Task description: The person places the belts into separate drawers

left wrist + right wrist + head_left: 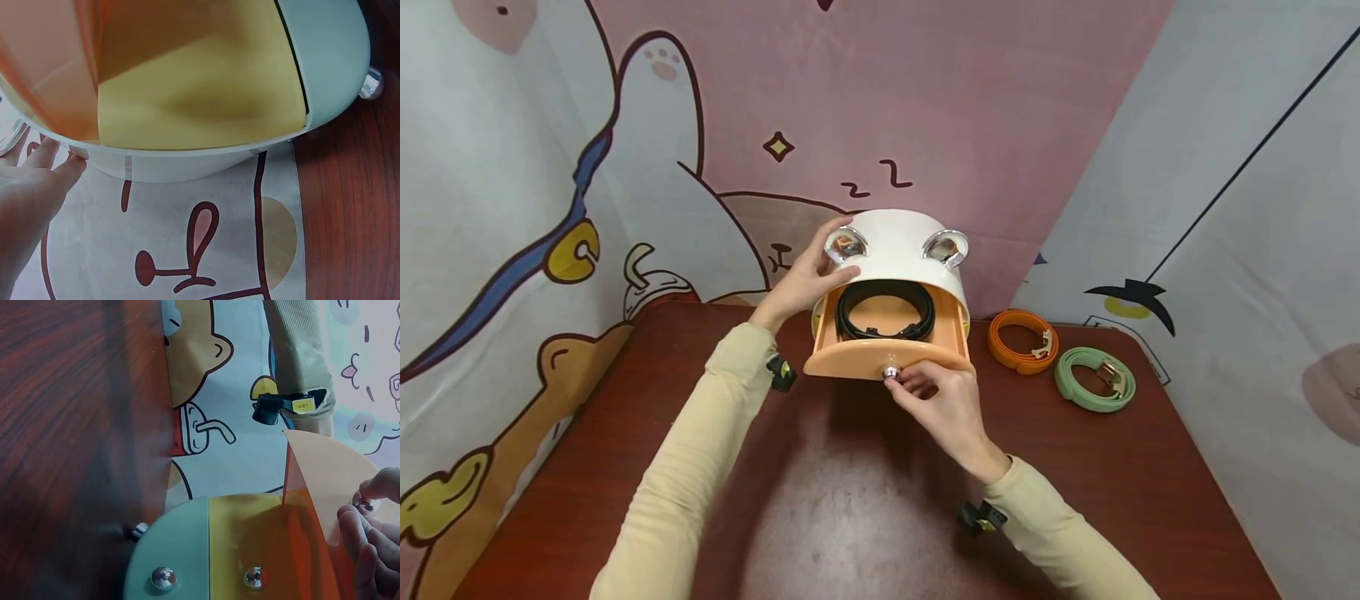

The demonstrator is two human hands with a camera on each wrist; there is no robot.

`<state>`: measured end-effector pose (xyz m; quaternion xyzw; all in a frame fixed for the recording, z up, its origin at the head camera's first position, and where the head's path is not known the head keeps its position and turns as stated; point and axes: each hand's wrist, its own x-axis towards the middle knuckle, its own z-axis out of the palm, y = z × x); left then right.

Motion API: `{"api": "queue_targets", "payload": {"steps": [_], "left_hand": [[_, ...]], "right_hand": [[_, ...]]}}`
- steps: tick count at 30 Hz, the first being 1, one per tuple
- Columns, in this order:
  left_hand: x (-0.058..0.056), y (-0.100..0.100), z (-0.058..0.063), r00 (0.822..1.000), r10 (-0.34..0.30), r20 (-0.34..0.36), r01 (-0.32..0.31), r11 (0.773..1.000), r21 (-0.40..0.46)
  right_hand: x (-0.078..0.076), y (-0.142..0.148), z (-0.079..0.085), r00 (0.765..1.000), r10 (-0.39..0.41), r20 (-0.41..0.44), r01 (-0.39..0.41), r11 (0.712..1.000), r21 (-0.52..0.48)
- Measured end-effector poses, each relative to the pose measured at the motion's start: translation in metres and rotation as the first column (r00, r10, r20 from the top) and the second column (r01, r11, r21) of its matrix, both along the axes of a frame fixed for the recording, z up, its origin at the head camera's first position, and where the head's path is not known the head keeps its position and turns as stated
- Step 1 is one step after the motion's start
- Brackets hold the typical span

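Note:
A white rounded cabinet [898, 237] with two silver ears stands at the back of the table. Its peach top drawer [850, 358] is pulled out, and a coiled black belt [929, 315] lies inside. My right hand [946, 404] pinches the silver knob [891, 373] on the drawer front between thumb and fingers. On the cabinet's upper left side rests my left hand [808, 271], its thumb near the front rim and its fingers beside the silver ear [846, 244]. Below the peach drawer, the right wrist view has a yellow drawer [234, 537] and a green one [172, 550], both closed.
Right of the cabinet lie a coiled orange belt [1009, 354] and a coiled light green belt [1075, 392] with metal buckles. The dark red table [842, 517] stretches forward. A cartoon-printed cloth [1000, 108] hangs behind and at the sides.

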<state>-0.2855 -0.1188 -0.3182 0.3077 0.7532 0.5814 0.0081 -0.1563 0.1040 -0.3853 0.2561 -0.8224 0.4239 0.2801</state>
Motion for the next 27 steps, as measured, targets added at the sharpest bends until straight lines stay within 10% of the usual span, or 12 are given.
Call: {"api": "queue_targets", "payload": {"steps": [27], "left_hand": [[0.001, 0.0, 0.003, 0.999, 0.015, -0.047, -0.015, 1.0, -0.001]], "right_hand": [[-0.019, -0.002, 0.01, 1.0, -0.017, 0.005, 0.018, 0.999, -0.027]]}}
